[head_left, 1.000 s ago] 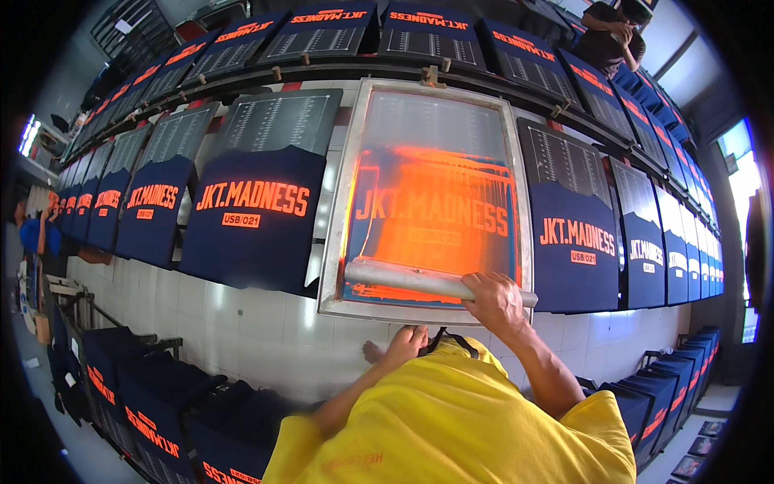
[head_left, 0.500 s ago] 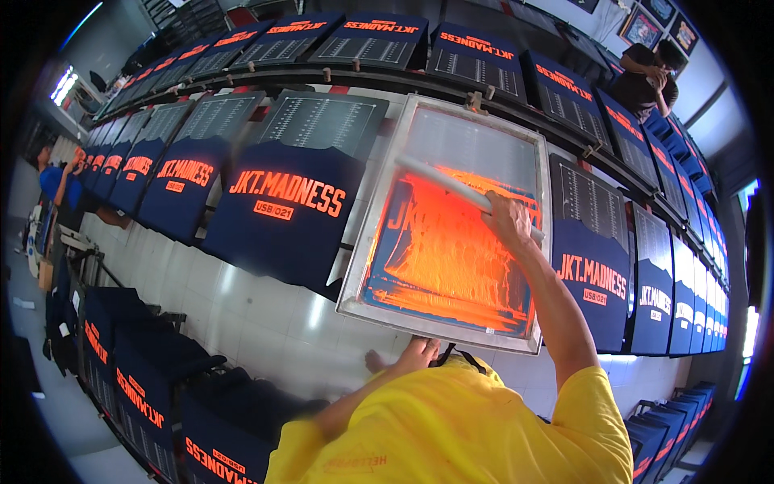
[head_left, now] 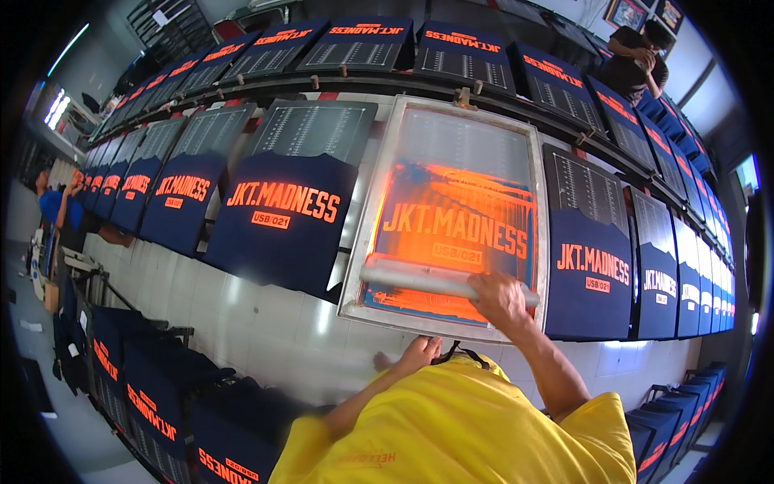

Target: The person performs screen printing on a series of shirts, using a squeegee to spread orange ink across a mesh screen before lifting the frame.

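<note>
The right hand (head_left: pixel 498 297) is seen right of the centre of the frame, closed around the right part of a long squeegee (head_left: pixel 435 278), which is held firmly in its fingers. The squeegee is laid across the lower part of a printing screen (head_left: pixel 455 214), and it is touching the mesh just under the orange lettering. The screen is framed in pale metal and is covered with orange ink in its middle; it lies flat on the long table (head_left: pixel 266 323).

The left hand (head_left: pixel 419 353) is placed lower, just below the near edge of the screen frame, against the pale front of the table. Its fingers are bent loosely and nothing is held in it.

To the left of the screen a dark blue shirt (head_left: pixel 282 218) with orange print is spread out, and another printed shirt (head_left: pixel 592 270) is spread at the right. More such shirts are lined along the table toward both edges of the frame. At the upper right another person (head_left: pixel 637 60) in dark clothes is seen.
</note>
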Available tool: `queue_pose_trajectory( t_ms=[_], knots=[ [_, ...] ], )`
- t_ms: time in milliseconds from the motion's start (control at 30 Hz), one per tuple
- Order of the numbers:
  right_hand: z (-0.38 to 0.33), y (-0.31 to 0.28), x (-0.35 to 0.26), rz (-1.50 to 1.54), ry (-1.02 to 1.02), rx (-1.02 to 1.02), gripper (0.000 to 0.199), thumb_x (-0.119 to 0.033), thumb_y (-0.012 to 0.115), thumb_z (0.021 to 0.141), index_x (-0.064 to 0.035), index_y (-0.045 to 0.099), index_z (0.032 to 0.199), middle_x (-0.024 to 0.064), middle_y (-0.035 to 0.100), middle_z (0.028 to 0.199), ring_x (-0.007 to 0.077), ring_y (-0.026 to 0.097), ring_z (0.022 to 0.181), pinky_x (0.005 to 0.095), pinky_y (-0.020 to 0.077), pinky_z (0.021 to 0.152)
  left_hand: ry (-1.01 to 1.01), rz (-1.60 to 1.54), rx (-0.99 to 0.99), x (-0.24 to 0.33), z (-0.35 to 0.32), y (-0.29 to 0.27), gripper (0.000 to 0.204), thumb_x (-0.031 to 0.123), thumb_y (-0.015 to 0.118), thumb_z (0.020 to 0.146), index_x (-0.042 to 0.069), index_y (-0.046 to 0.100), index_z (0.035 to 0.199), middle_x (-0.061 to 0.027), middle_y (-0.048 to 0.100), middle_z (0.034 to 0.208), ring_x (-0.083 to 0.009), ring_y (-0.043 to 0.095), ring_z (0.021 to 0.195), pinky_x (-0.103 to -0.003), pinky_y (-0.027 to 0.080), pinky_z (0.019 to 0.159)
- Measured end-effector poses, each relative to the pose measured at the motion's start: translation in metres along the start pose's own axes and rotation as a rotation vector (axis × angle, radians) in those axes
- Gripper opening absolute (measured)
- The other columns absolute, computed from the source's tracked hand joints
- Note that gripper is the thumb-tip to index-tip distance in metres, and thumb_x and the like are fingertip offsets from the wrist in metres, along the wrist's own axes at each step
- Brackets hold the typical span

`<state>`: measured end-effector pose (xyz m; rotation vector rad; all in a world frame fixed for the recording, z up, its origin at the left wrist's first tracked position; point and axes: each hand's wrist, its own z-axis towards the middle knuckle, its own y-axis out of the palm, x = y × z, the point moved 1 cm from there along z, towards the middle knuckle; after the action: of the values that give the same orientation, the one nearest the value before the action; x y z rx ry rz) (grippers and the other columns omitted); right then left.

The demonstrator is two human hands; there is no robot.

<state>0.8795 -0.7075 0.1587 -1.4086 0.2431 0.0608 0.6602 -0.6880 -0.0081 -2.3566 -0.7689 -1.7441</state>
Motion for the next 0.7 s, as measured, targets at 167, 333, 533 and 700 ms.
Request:
queue_pose_trajectory(
  t_ms=[167,333,533,700],
  knots=[
    [-0.022,-0.014,0.0,0.031,0.015,-0.017,0.022,-0.02,0.073,0.071,-0.0107,0.06,0.086,0.0079,0.063,0.078,0.0285,0.063,0.074,0.04,0.0521,0.066,-0.143,-0.074,-0.064,0.019,0.002,-0.006,0.04,0.034,0.039,0.104,0.004,0.051,0.081,0.0006,0.046,0.062,-0.0116,0.037,0.052,-0.029,0.034,0.052],
    [-0.024,-0.027,0.029,0.051,0.145,0.066,0.029,-0.018,0.073,0.069,-0.0115,0.064,0.097,0.012,0.063,0.07,0.0305,0.063,0.071,0.0438,0.0508,0.063,-0.433,-0.434,-0.127,0.059,-0.007,-0.008,0.032,0.032,0.04,0.104,0.006,0.052,0.09,0.0051,0.039,0.062,-0.0048,0.03,0.046,-0.022,0.023,0.041],
    [-0.049,-0.019,0.01,0.069,0.128,0.008,0.028,-0.017,0.073,0.07,-0.0101,0.059,0.093,0.0084,0.062,0.079,0.0285,0.063,0.075,0.0422,0.051,0.068,-0.534,-0.676,-0.169,0.06,-0.003,-0.011,0.011,0.014,0.044,0.097,0.01,0.05,0.089,0.0058,0.037,0.062,-0.0043,0.028,0.041,-0.022,0.019,0.037],
    [-0.068,-0.004,-0.013,-0.025,0.1,0.003,0.035,-0.017,0.075,0.067,-0.01,0.058,0.096,0.004,0.062,0.087,0.0242,0.062,0.086,0.04,0.0492,0.077,-0.638,-0.681,-0.207,0.046,0.003,-0.016,0.013,0.011,0.042,0.096,0.015,0.048,0.085,0.007,0.034,0.059,-0.0049,0.027,0.04,-0.022,0.018,0.036]
  ],
)
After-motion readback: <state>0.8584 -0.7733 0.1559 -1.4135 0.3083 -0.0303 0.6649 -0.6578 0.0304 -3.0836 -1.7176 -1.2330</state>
